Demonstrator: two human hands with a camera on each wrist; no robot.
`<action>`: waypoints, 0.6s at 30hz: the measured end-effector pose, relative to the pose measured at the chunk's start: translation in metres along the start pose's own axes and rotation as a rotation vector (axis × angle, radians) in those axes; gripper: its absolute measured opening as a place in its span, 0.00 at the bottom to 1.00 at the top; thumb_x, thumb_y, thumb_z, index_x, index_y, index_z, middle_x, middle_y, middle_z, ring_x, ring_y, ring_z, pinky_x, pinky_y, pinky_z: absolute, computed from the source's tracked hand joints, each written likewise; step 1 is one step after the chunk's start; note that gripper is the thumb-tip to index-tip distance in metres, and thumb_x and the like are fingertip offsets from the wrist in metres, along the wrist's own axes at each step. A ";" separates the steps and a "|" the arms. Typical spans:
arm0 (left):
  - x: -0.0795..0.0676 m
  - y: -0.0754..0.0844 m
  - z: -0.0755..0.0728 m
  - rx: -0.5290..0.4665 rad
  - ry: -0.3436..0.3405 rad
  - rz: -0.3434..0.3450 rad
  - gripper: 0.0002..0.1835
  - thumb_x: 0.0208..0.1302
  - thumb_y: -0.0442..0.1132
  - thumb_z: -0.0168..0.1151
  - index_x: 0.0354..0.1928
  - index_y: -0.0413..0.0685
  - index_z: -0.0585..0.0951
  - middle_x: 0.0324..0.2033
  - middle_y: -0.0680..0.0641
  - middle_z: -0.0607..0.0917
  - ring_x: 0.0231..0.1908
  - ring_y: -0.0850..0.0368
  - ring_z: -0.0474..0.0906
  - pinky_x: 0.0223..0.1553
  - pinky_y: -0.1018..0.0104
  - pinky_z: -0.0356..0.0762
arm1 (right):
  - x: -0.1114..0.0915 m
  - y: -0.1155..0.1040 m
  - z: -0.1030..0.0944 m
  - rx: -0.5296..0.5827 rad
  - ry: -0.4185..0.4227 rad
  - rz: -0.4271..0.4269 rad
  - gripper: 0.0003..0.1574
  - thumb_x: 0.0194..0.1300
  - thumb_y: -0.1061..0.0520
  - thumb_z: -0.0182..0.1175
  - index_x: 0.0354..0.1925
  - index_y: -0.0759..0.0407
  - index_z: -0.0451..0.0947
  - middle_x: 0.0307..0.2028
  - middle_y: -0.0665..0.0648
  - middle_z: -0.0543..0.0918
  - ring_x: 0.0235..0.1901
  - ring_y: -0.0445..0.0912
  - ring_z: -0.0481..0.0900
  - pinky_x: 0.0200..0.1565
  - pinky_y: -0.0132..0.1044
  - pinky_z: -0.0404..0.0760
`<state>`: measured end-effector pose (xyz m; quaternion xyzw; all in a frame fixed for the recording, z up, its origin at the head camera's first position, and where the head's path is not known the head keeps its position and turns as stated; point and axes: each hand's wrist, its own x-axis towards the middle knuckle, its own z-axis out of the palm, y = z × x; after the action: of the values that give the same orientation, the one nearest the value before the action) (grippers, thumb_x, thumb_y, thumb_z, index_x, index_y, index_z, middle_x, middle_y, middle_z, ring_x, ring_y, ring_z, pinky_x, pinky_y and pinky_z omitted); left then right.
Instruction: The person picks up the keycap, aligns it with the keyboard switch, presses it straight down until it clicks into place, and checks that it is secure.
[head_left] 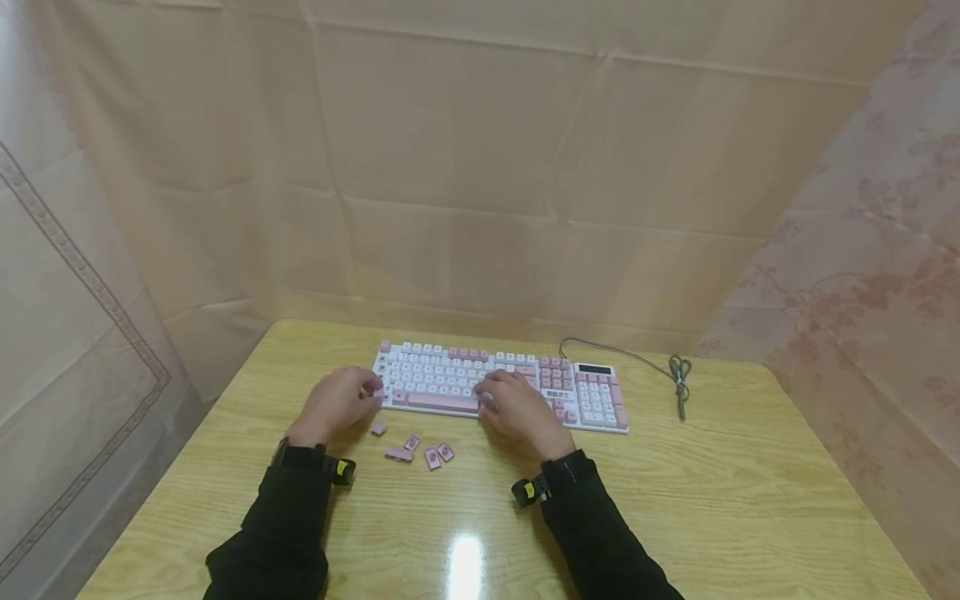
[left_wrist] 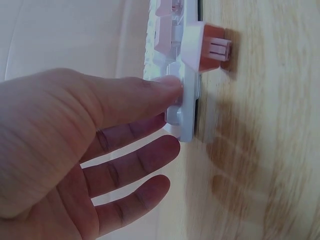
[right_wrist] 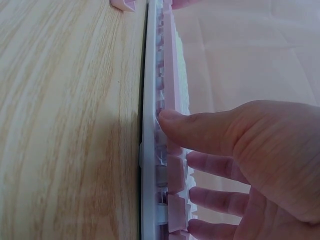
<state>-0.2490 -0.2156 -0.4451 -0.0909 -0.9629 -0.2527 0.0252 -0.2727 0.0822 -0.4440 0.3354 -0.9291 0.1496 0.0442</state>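
Observation:
A white keyboard (head_left: 427, 367) with white and pink keycaps lies flat on the table. At its front left corner my left hand (head_left: 341, 402) grips the edge; the thumb (left_wrist: 167, 87) lies over bare switches, the index fingertip is hidden, and the other fingers curve loosely outside. My right hand (head_left: 517, 408) pinches the right end of the long pink space bar (head_left: 435, 402). Its thumb (right_wrist: 172, 117) presses the bar's front side, while the fingers reach over the keys behind. Near the left hand lies a loose pink keycap (left_wrist: 197, 47), its stem showing.
Several more loose pink keycaps (head_left: 432, 457) lie on the table (head_left: 420, 525) in front of the keyboard, one longer keycap (head_left: 399, 454) among them. A grey cable (head_left: 622, 348) runs from the back to a tied bundle (head_left: 680, 383) at the right. Cloth curtains (head_left: 480, 167) surround the table.

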 end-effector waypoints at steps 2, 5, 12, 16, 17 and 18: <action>0.000 0.000 -0.001 0.005 0.006 0.006 0.08 0.59 0.36 0.63 0.40 0.43 0.84 0.34 0.48 0.84 0.34 0.54 0.78 0.37 0.55 0.76 | 0.000 0.000 0.000 0.000 -0.001 0.002 0.19 0.60 0.57 0.61 0.51 0.56 0.79 0.54 0.58 0.78 0.55 0.53 0.72 0.57 0.47 0.69; 0.001 0.001 -0.002 -0.001 0.012 0.013 0.09 0.61 0.36 0.62 0.42 0.42 0.84 0.36 0.46 0.84 0.36 0.52 0.78 0.39 0.54 0.76 | 0.001 0.000 0.000 0.006 -0.004 0.010 0.19 0.61 0.57 0.61 0.51 0.56 0.79 0.54 0.58 0.78 0.55 0.53 0.72 0.56 0.47 0.69; 0.017 -0.003 -0.006 0.039 0.029 0.036 0.11 0.62 0.37 0.61 0.45 0.41 0.83 0.42 0.43 0.84 0.38 0.51 0.79 0.40 0.53 0.76 | -0.002 0.001 0.000 0.020 -0.013 -0.001 0.18 0.61 0.57 0.60 0.51 0.57 0.79 0.54 0.59 0.78 0.55 0.53 0.72 0.56 0.47 0.69; 0.036 -0.009 -0.013 0.067 0.034 0.033 0.12 0.62 0.37 0.61 0.47 0.42 0.83 0.44 0.43 0.84 0.39 0.51 0.78 0.40 0.53 0.76 | -0.002 0.000 -0.001 0.029 -0.012 0.000 0.19 0.61 0.57 0.61 0.51 0.57 0.79 0.54 0.59 0.78 0.55 0.53 0.72 0.56 0.47 0.69; 0.040 -0.011 -0.015 0.069 0.030 0.027 0.12 0.62 0.37 0.61 0.47 0.42 0.83 0.44 0.42 0.84 0.40 0.50 0.78 0.41 0.53 0.75 | -0.001 0.000 -0.001 0.024 -0.014 0.002 0.19 0.62 0.56 0.61 0.52 0.56 0.79 0.54 0.58 0.78 0.54 0.53 0.72 0.56 0.47 0.69; 0.043 -0.012 -0.016 0.073 0.026 0.022 0.13 0.62 0.36 0.61 0.48 0.42 0.83 0.44 0.42 0.84 0.41 0.50 0.77 0.42 0.52 0.75 | -0.001 0.000 -0.001 0.022 -0.017 0.005 0.19 0.62 0.56 0.60 0.52 0.56 0.79 0.54 0.58 0.78 0.54 0.53 0.72 0.56 0.47 0.69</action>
<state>-0.2939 -0.2271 -0.4326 -0.0973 -0.9700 -0.2183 0.0436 -0.2723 0.0835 -0.4431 0.3347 -0.9286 0.1571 0.0322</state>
